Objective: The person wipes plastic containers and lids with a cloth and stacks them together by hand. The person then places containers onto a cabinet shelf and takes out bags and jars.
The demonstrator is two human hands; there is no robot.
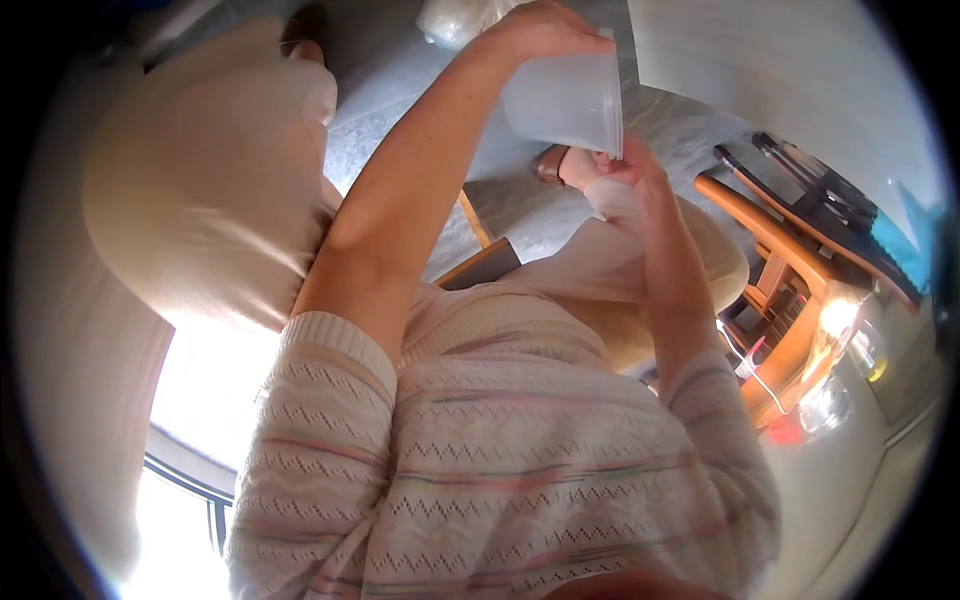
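A translucent plastic tub [560, 100] is tilted on its side in front of my knees, with its rim turned to the right. The rim shows several lines, like layered edges. My left hand [548, 32] grips the tub at its upper side, the fingers closed over the edge near the rim. At the lower rim corner, my right hand [634, 162] has its fingers closed on the edge. Part of the tub's far side is hidden behind my left hand and forearm.
A white plastic bag [455, 20] lies on the grey floor [375, 105] beyond my hands. To the right stands a wooden piece of furniture [790, 255] with dark long items [815, 190] on it. A bottle with yellow liquid [872, 355] is nearby.
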